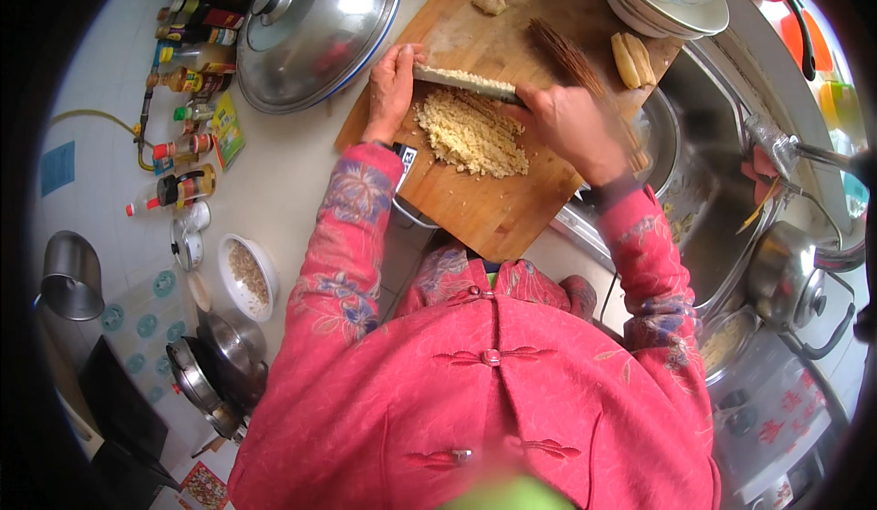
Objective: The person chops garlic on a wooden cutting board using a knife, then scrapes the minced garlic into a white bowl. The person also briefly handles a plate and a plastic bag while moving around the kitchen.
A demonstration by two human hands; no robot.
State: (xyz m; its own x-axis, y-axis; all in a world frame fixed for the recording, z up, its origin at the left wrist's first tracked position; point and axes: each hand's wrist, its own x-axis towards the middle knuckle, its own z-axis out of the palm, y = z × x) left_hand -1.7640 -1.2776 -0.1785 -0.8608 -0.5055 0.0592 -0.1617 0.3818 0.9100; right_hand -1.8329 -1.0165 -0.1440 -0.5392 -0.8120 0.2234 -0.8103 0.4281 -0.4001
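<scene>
A kitchen knife [466, 83] lies level across the cutting board, above a heap of finely minced pale yellow food [476, 133]. My right hand [579, 129] grips its handle. At the far end of the blade, my left hand [394, 88] holds the tip between thumb and fingers. Minced bits cling along the blade's upper side. The wooden cutting board [503, 215] carries the heap, with a few crumbs scattered around it. What exactly was minced cannot be told.
On the board are a stick brush [569, 54], a ginger-like piece [490, 5], pale elongated pieces [632, 61] and stacked bowls [637, 13]. A lidded wok [308, 44], condiment bottles [199, 57] and a bowl of minced filling [248, 277] stand left. Rightward is a steel sink [712, 126].
</scene>
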